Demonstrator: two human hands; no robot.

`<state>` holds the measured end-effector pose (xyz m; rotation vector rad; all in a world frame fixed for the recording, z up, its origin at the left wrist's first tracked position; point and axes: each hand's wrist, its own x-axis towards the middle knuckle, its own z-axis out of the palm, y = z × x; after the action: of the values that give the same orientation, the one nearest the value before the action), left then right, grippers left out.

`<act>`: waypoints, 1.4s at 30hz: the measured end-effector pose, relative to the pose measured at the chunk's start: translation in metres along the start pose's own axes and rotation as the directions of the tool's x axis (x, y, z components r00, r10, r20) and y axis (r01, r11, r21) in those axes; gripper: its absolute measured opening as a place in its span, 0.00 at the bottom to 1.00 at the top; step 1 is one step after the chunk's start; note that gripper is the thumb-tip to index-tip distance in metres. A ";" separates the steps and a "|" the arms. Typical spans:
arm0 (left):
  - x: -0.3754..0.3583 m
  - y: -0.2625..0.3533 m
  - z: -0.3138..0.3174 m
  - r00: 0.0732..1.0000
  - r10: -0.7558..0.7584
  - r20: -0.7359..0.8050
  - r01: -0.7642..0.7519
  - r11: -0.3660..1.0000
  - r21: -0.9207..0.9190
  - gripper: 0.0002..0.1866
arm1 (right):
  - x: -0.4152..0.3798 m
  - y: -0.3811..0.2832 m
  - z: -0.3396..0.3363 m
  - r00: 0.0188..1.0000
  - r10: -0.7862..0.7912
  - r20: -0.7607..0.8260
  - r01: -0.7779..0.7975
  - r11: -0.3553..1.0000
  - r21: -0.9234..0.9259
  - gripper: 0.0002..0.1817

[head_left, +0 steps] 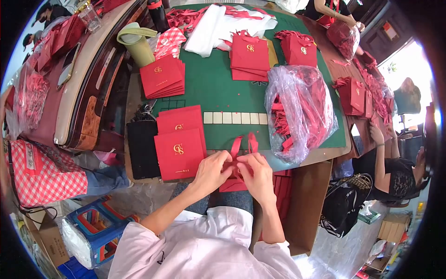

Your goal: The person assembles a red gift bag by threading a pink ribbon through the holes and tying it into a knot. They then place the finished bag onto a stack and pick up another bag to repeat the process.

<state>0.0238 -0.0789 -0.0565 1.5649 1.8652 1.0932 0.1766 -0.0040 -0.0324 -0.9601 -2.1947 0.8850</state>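
Observation:
At the near edge of the green table, a red paper gift bag (232, 185) sits over my lap, mostly hidden by my hands. My left hand (213, 171) is closed at the bag's top edge, its thumb and fingers pinching red ribbon. Close beside it, my right hand (255, 174) also has its fingertips drawn together on the ribbon. Loops of the red ribbon (236, 147) stick up beyond my fingers. How the ribbon meets the bag is hidden. Left of my hands lies a stack of flat red bags (179, 158) with gold lettering.
A clear plastic bag of red ribbons (302, 114) rests at the right. More red bags (162, 76) lie farther back, near a green tumbler (137, 44). A black pouch (143, 149) is at the left edge. Other people work at the right-hand table (344, 74).

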 end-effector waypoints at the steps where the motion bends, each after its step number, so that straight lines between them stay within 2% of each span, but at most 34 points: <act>1: -0.001 0.000 0.002 1.000 0.003 0.001 -0.003 1.000 -0.003 0.12 | 0.004 0.000 -0.003 0.999 -0.040 0.023 0.041 0.998 -0.053 0.06; 2: -0.004 -0.002 0.006 0.998 0.067 -0.021 -0.067 0.998 0.007 0.12 | 0.007 0.000 -0.005 0.996 -0.077 0.048 0.082 0.991 -0.105 0.04; 3: -0.006 -0.002 0.009 0.990 0.131 -0.044 -0.131 0.991 0.019 0.12 | 0.008 0.003 -0.004 0.995 -0.041 0.092 0.052 0.991 -0.120 0.04; 4: -0.007 -0.003 0.010 0.990 0.133 -0.045 -0.132 0.991 0.018 0.12 | 0.010 0.007 -0.006 0.995 -0.042 0.091 0.053 0.991 -0.121 0.04; 6: -0.009 -0.005 0.010 0.971 0.229 -0.075 -0.223 0.972 0.075 0.11 | 0.018 0.019 -0.012 0.947 0.030 0.319 -0.025 0.999 -0.020 0.07; 10: -0.011 -0.008 0.014 0.952 0.300 -0.066 -0.293 0.951 0.097 0.09 | 0.030 0.031 -0.015 0.871 0.115 0.477 -0.135 0.991 0.009 0.10; 12: -0.009 -0.008 0.012 0.941 0.334 -0.056 -0.327 0.939 0.108 0.09 | 0.030 0.035 -0.012 0.893 0.092 0.441 -0.122 0.992 0.039 0.08; 14: -0.006 -0.006 0.010 0.943 0.328 -0.051 -0.323 0.942 0.094 0.09 | 0.032 0.035 -0.010 0.893 0.108 0.437 -0.205 0.961 0.183 0.07; 15: -0.005 -0.005 0.008 0.945 0.323 -0.047 -0.318 0.944 0.083 0.08 | 0.032 0.035 -0.007 0.893 0.108 0.436 -0.205 0.962 0.182 0.07; 17: -0.001 -0.002 0.005 0.954 0.296 -0.043 -0.293 0.954 0.069 0.08 | 0.031 0.031 0.003 0.918 0.228 0.324 -0.300 0.935 0.191 0.07; 18: 0.001 -0.001 0.004 0.962 0.269 -0.039 -0.266 0.962 0.055 0.08 | 0.031 0.033 0.008 0.918 0.230 0.324 -0.301 0.934 0.190 0.07; 19: 0.004 -0.002 0.003 0.962 0.270 -0.038 -0.268 0.962 0.055 0.08 | 0.032 0.036 0.013 0.935 0.247 0.256 -0.308 0.922 0.235 0.08; 21: 0.008 -0.005 0.001 0.985 0.171 -0.020 -0.171 0.985 0.009 0.08 | 0.036 0.046 0.026 0.956 0.255 0.145 -0.290 0.891 0.349 0.10; 22: 0.008 -0.006 0.002 0.985 0.173 -0.018 -0.173 0.985 0.008 0.08 | 0.036 0.050 0.028 0.956 0.257 0.142 -0.291 0.891 0.350 0.10; 24: 0.011 -0.007 0.004 0.997 0.061 0.052 -0.058 0.997 -0.047 0.08 | 0.041 0.052 0.026 0.929 0.352 0.119 -0.369 0.843 0.392 0.10; 25: 0.013 -0.010 0.005 0.997 0.062 0.051 -0.059 0.997 -0.047 0.08 | 0.041 0.051 0.022 0.926 0.337 0.168 -0.376 0.844 0.382 0.11; 26: 0.016 -0.014 0.007 1.000 -0.003 0.010 0.004 0.995 -0.096 0.09 | 0.041 0.049 0.017 0.927 0.337 0.168 -0.376 0.844 0.382 0.11; 27: 0.018 -0.017 0.010 0.997 -0.069 -0.026 0.064 0.987 -0.148 0.09 | 0.041 0.045 0.012 0.902 0.399 0.164 -0.431 0.808 0.403 0.11; 28: 0.020 -0.021 0.012 0.997 -0.068 -0.023 0.063 0.987 -0.149 0.09 | 0.041 0.042 0.006 0.873 0.461 0.161 -0.483 0.767 0.423 0.12; 30: 0.021 -0.027 0.015 0.995 -0.095 -0.022 0.092 0.991 -0.097 0.09 | 0.039 0.044 -0.004 0.875 0.466 0.130 -0.474 0.774 0.419 0.10; 33: 0.024 -0.029 0.017 0.995 -0.098 -0.033 0.096 0.994 -0.044 0.10 | 0.032 0.054 -0.008 0.950 0.308 0.056 -0.310 0.950 0.037 0.10; 34: 0.026 -0.029 0.017 0.995 -0.098 -0.032 0.096 0.994 -0.045 0.10 | 0.031 0.056 -0.007 0.949 0.309 0.055 -0.312 0.950 0.036 0.10; 36: 0.029 -0.028 0.018 0.993 -0.118 0.004 0.118 0.993 0.028 0.12 | 0.030 0.055 -0.001 0.964 0.258 0.067 -0.247 0.960 -0.131 0.11; 37: 0.031 -0.027 0.019 0.993 -0.117 0.006 0.117 0.993 0.028 0.12 | 0.031 0.054 0.004 0.965 0.261 0.027 -0.253 0.952 -0.172 0.12; 39: 0.033 -0.026 0.020 0.995 -0.040 -0.090 0.041 0.999 0.012 0.14 | 0.032 0.055 0.013 0.969 0.248 -0.006 -0.245 0.950 -0.194 0.11; 42: 0.038 -0.028 0.026 0.990 -0.103 -0.101 0.101 0.995 -0.020 0.16 | 0.031 0.061 0.023 0.977 0.206 -0.048 -0.212 0.957 -0.200 0.10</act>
<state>0.0180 -0.0359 -0.0888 1.4127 1.9763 1.1580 0.1667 0.0448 -0.0853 -1.3154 -2.2216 0.7425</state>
